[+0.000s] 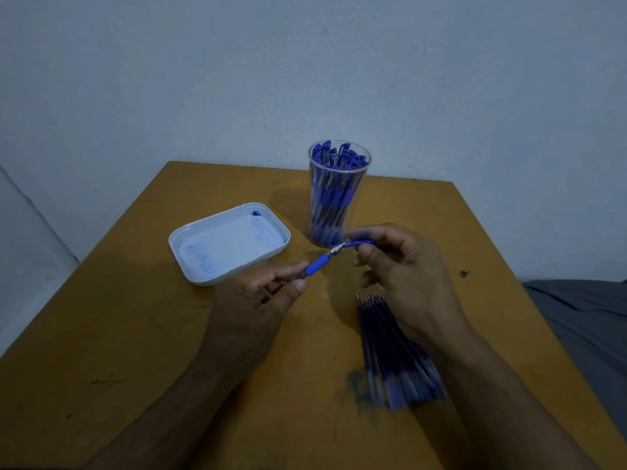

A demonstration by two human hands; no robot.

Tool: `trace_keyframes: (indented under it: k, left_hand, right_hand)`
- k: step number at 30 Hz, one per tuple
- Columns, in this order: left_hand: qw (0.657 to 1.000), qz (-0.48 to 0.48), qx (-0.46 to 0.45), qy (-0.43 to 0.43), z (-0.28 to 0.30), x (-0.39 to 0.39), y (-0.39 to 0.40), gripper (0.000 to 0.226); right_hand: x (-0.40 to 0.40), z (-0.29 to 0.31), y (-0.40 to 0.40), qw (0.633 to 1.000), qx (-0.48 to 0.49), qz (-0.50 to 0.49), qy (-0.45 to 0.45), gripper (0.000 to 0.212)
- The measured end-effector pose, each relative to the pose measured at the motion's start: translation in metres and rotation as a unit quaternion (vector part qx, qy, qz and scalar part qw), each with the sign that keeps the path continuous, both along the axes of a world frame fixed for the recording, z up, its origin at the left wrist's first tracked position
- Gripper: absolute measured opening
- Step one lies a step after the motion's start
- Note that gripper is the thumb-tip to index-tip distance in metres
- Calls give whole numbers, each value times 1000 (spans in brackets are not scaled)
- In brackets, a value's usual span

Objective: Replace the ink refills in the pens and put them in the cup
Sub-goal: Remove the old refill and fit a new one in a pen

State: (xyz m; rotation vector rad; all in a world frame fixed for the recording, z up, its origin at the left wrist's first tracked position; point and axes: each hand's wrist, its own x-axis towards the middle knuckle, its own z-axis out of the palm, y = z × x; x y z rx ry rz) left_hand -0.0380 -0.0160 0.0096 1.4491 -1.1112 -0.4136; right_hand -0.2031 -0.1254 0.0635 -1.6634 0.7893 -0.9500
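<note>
The pen (pixel 314 266) is pinched by the left hand (pixel 258 293) near the cup (pixel 334 198); its cap (pixel 361 244) is gripped by the right hand (pixel 403 266). If misaligned, the tip could smear ink.

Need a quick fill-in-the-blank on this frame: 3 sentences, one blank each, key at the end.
1. The left hand grips a pen with a ____ rubber grip.
2. The clear cup standing at the table's far side is full of ____.
3. The loose refills lie on the table under the ____ forearm.

Missing words: blue; pens; right
</note>
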Motion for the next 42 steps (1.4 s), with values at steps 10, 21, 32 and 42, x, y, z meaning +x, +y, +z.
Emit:
trace_keyframes:
  k: [10,21,32,42]
  left_hand:
    - [999,-24,-12,-46,-2,2,-1,28]
    - [999,-40,-14,-33,-8,6,-4,34]
    - [998,-60,-2,-23,-6,8,-2,24]
    - [998,-51,0,-28,-1,2,-2,24]
  right_hand:
    - [-7,1,6,988,98,-15,-114,13]
    - [-3,-4,11,996,57,-13,-71,4]
    - [-1,-10,16,992,91,-15,-89,4]
    - [13,-13,25,991,105,-12,-87,20]
